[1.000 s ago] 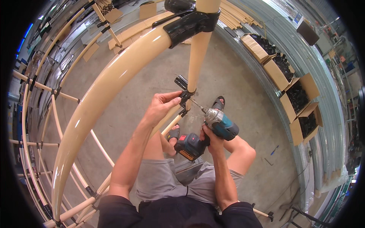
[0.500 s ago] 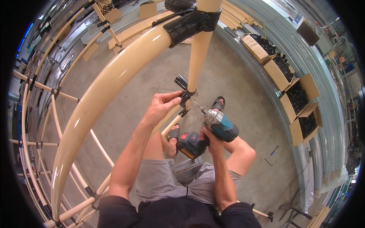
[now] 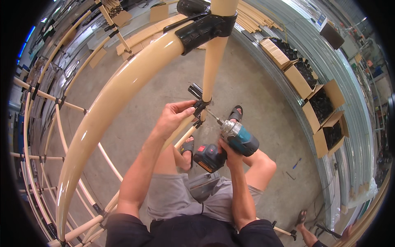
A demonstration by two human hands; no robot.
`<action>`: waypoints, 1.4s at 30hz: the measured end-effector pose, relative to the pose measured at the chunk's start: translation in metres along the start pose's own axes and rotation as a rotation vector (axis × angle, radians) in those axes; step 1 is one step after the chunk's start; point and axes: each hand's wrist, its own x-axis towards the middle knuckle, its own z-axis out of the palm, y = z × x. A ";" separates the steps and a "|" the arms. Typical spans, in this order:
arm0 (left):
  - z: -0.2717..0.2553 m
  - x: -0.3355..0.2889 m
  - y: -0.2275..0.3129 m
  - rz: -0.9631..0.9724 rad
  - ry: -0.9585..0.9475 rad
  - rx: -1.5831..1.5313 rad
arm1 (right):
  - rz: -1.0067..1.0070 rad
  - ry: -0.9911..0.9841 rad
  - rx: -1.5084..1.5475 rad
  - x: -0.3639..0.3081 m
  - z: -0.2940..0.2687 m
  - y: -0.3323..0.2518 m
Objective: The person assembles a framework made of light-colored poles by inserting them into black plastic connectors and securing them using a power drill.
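Observation:
Around the upright cream pipe (image 3: 214,61) sits a black metal pipe joint (image 3: 200,107). My left hand (image 3: 176,116) pinches this joint from the left, thumb and fingertips on its side. My right hand (image 3: 231,154) grips a teal-and-black cordless impact driver (image 3: 240,138) with a large black battery (image 3: 209,158). The driver's long bit (image 3: 213,115) points up and left, its tip at the joint's right side; whether it sits in a screw is too small to tell. An empty black sleeve (image 3: 195,90) sticks out from the joint. Lower down, a second cream pipe (image 3: 186,136) meets the upright.
A thick cream pipe (image 3: 117,96) arches close on my left, held by a large black joint (image 3: 207,31). Cardboard boxes (image 3: 323,106) of black fittings stand along metal profiles (image 3: 349,99) on the right. A pen (image 3: 297,163) lies on the floor. Another person's leg (image 3: 306,234) shows at lower right.
The driver's bit has come slightly up against the joint, while my left hand keeps its hold. Another person's leg and a bundle of long tan pieces have entered at lower right.

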 end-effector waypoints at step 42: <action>0.003 -0.031 -0.123 -0.459 -0.416 1.477 | 0.733 0.205 0.558 0.026 -0.069 0.173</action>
